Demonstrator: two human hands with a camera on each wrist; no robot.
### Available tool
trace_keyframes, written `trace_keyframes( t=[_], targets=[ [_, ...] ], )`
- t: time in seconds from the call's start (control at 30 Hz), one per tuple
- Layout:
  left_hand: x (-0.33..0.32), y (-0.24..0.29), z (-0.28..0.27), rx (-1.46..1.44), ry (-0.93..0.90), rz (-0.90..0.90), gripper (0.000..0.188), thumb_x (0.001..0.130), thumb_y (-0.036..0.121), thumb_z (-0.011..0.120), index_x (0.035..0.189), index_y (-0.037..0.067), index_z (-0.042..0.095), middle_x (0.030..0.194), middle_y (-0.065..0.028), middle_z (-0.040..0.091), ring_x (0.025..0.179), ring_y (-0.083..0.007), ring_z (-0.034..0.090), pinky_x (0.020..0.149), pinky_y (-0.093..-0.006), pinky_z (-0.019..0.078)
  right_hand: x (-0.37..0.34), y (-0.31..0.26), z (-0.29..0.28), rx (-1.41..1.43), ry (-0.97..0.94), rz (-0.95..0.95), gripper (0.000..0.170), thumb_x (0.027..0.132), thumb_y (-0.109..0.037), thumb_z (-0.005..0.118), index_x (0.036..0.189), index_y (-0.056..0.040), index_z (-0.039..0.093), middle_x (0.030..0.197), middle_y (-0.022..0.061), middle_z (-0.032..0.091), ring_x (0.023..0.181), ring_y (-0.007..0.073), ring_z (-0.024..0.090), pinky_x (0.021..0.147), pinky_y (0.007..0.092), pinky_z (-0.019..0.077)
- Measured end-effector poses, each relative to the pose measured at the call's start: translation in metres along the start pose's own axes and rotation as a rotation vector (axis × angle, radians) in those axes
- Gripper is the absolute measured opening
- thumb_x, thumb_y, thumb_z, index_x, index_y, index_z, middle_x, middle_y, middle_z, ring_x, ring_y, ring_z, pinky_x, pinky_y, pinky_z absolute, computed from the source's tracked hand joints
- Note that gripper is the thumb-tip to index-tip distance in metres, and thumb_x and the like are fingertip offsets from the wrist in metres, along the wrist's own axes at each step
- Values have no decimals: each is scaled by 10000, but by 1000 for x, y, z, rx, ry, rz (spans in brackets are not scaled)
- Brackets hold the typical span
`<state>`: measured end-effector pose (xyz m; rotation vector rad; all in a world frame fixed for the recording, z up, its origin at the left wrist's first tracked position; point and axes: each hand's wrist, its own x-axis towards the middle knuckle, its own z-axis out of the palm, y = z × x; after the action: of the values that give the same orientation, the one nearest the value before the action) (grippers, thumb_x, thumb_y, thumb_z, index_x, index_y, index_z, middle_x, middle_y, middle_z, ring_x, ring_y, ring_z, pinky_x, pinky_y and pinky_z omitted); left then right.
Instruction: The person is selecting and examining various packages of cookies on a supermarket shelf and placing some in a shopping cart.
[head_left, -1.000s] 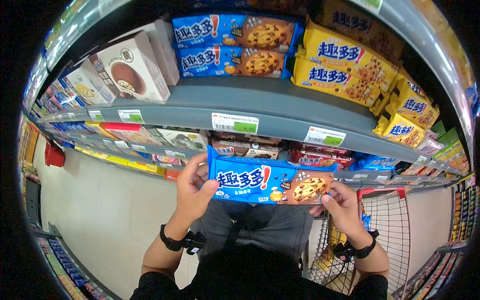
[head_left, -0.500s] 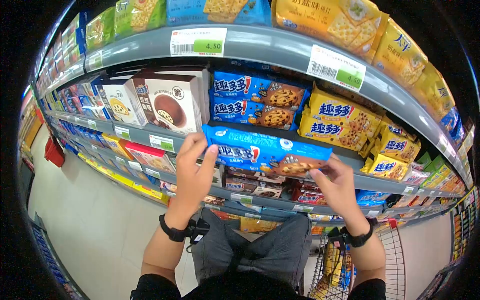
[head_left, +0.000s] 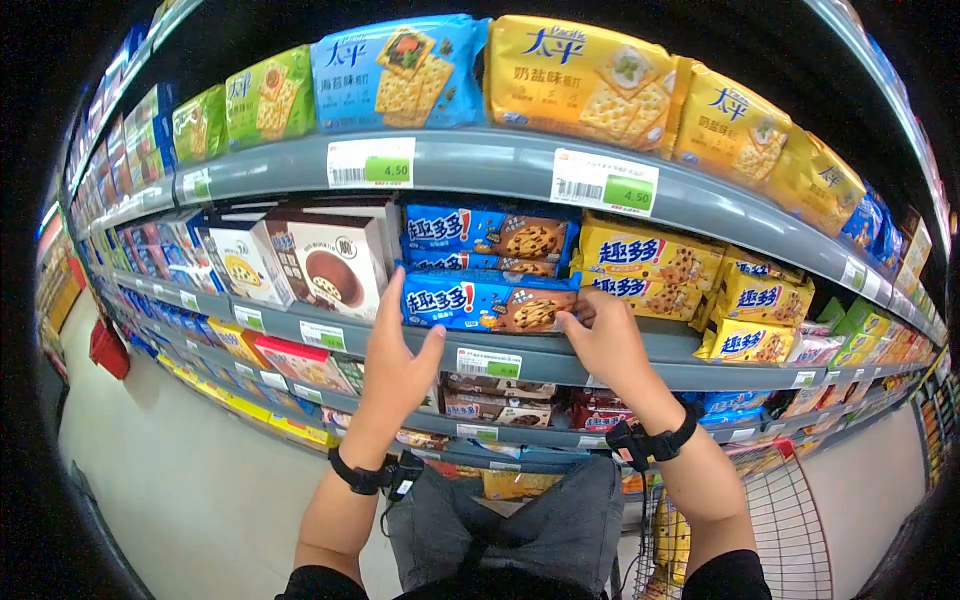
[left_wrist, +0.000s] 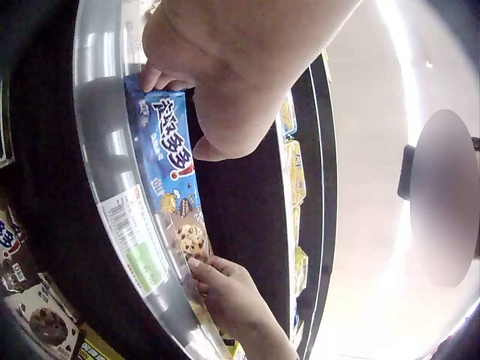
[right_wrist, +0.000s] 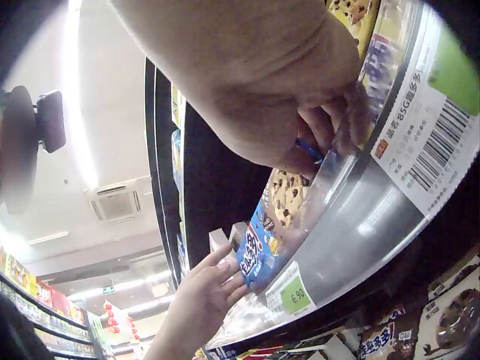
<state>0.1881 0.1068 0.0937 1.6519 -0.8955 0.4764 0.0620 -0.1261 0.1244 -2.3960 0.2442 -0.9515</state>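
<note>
A blue and brown cookie pack [head_left: 475,305] lies level at the front of the middle shelf, before two matching blue packs [head_left: 450,230]. At its left end is my left hand [head_left: 395,362], its fingers fairly straight against the end and the thumb spread away. My right hand [head_left: 608,338] pinches the brown right end between thumb and fingers. In the left wrist view the pack [left_wrist: 171,150] sits right behind the clear shelf lip. From the right wrist, the straight fingers of the left hand [right_wrist: 202,292] show at the pack's far end.
Yellow cookie packs [head_left: 655,255] stand right of the blue ones, white and brown boxes [head_left: 335,260] to the left. Above runs a shelf of cracker packs [head_left: 575,75]. A price tag [head_left: 488,362] fronts the shelf edge. A wire cart [head_left: 790,510] stands at lower right.
Both hands have carried the blue pack forward from above the lap onto the middle shelf. The left hand's fingers have loosened and straightened; the right hand keeps its pinch. The view has tilted up.
</note>
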Motion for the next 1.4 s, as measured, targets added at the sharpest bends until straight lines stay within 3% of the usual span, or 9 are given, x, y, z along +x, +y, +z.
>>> trace_keyframes(
  t=[0.07,0.3,0.57,0.8,1.07,1.17,1.23,1.33,1.4],
  targets=[
    [-4,11,1,141,-47,-1,714,797,50,650,1442,2,348,1519,-239,290,1422,-360,280,1157,-438,221,1,-1,2,-7,11,11,191,821,-100,713,879,66,638,778,181,682,709,261,672,656,343,516],
    [-14,21,19,256,-48,220,613,778,67,652,1354,-17,459,1501,-303,265,1400,-454,268,1142,-466,238,4,-3,2,-164,37,48,240,811,-210,707,873,20,683,774,216,669,759,392,649,659,438,504],
    [-22,0,41,360,-210,291,482,815,77,641,1290,39,565,1300,-165,569,1232,-330,504,1072,-426,344,-26,9,-47,-180,112,-97,338,827,-306,713,923,18,688,876,228,676,823,371,660,718,413,521],
    [-20,-11,44,377,-272,259,381,858,87,620,1236,38,596,1246,-147,592,1187,-296,527,1047,-391,353,-118,73,-200,-107,72,305,255,876,-203,656,921,46,683,764,74,685,711,105,620,638,263,498],
    [-22,-10,54,512,-237,329,344,866,110,623,1204,47,613,1221,-123,606,1142,-291,532,1035,-389,345,-277,235,-279,-268,-373,1022,304,832,-269,722,965,-3,656,782,65,663,678,116,630,523,277,509],
    [-23,-7,56,498,-234,332,347,845,109,630,1185,43,616,1199,-127,609,1107,-295,539,1024,-389,354,-327,266,-246,-294,-649,1292,623,747,-369,805,1188,7,575,828,108,669,694,174,622,569,304,518],
    [-22,-7,54,513,-240,332,347,851,108,626,1191,42,611,1204,-128,609,1126,-298,534,1035,-394,344,-337,262,-228,-242,-781,1277,775,727,-429,813,1283,28,527,939,159,695,826,243,647,710,358,543],
    [-22,-3,54,503,-218,330,351,825,108,632,1170,46,615,1166,-128,613,1108,-308,535,1039,-416,334,-374,295,-211,-297,-769,1095,621,650,-463,838,1069,-31,687,949,152,715,874,202,649,774,357,534],
    [-22,-2,55,486,-177,333,355,792,110,641,1142,50,624,1124,-127,616,1072,-315,541,1031,-433,333,-378,293,-203,-343,-787,1143,755,619,-560,824,1198,-103,661,1101,196,686,1016,304,654,917,393,496]
  ],
)
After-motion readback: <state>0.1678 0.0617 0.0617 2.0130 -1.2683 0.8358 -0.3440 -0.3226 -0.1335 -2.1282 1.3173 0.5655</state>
